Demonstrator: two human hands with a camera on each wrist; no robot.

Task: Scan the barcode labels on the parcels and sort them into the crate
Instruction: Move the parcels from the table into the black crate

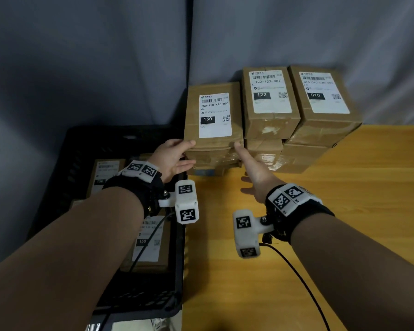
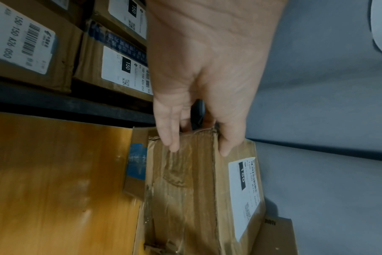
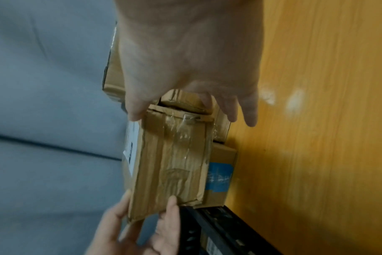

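Two bare hands meet at the near end of a cardboard parcel (image 1: 213,120) labelled 150, which lies on top of another box with blue tape (image 1: 204,172) at the left end of a stack on the wooden tabletop (image 1: 320,223). The left hand (image 1: 175,158) takes the parcel's near left corner in its grip, thumb on the top face and fingers (image 2: 171,138) laid against the taped end. The right hand (image 1: 253,173) holds the near right corner, thumb at the top edge (its other fingers spread lower, and whether they touch the box is unclear). Just right of this parcel sit two more stacked parcels, labelled 122 (image 1: 270,101) and 010 (image 1: 325,99), each resting on further boxes. A black plastic crate (image 1: 65,163) stands left of the tabletop, touching its edge, and holds several parcels with 150 labels (image 1: 148,240). Grey fabric (image 1: 81,56) hangs behind everything.
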